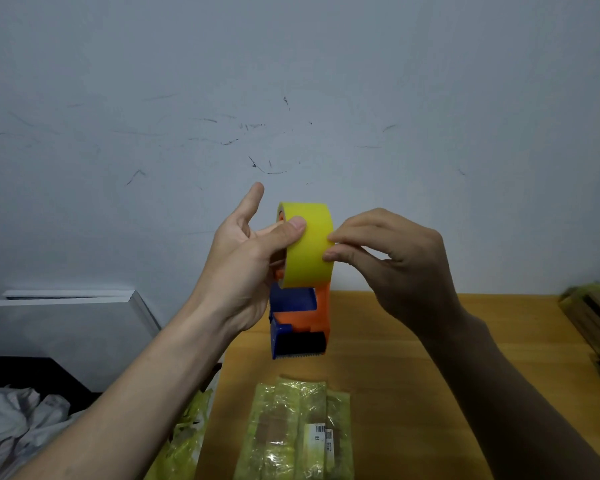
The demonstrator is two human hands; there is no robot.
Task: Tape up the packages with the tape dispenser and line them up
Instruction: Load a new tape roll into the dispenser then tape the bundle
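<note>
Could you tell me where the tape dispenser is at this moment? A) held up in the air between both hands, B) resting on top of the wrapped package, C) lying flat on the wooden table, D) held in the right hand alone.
A: the tape dispenser is up above the table, the left hand gripping it while the right hand pinches the yellow tape roll.
</note>
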